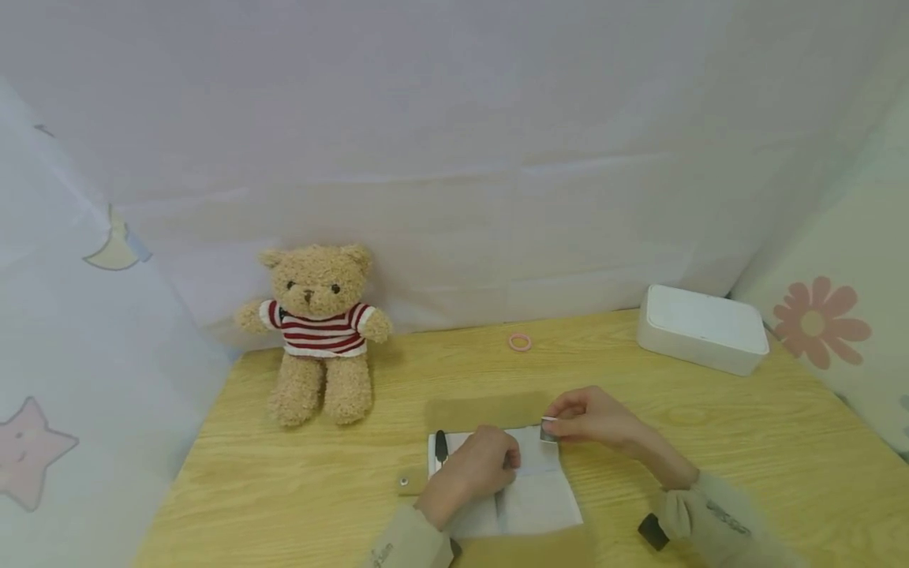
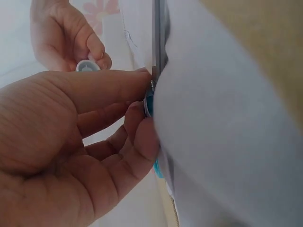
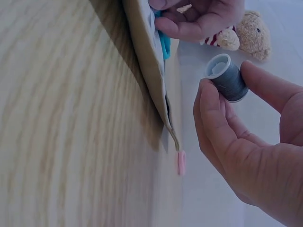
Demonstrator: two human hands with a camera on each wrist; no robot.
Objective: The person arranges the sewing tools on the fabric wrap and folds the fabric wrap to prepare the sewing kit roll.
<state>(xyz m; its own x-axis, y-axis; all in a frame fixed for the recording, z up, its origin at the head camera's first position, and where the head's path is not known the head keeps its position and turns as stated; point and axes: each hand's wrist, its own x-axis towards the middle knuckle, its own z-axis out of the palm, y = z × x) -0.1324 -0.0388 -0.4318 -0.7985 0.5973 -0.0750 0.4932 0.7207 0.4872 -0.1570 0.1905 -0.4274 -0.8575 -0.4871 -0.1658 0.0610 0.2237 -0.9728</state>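
Observation:
An open fold-out case with a white lining (image 1: 541, 502) lies on the table. My left hand (image 1: 477, 467) is over its middle; up close (image 2: 80, 142), thumb and curled fingers pinch a small teal object (image 2: 149, 105) beside a grey metal strip (image 2: 160, 38), the object mostly hidden by the fingers. Teal also shows (image 3: 165, 46) below those fingers in the right wrist view. My right hand (image 1: 604, 423), by the case's far right corner, holds a spool of grey thread (image 3: 230, 83) between thumb and fingertips, raised off the table.
A teddy bear in a striped shirt (image 1: 323, 335) sits at the back left. Behind the case lies a pink ring (image 1: 520, 349). At the back right stands a white box (image 1: 703, 327). A dark, slim item (image 1: 441, 446) rests at the case's left side.

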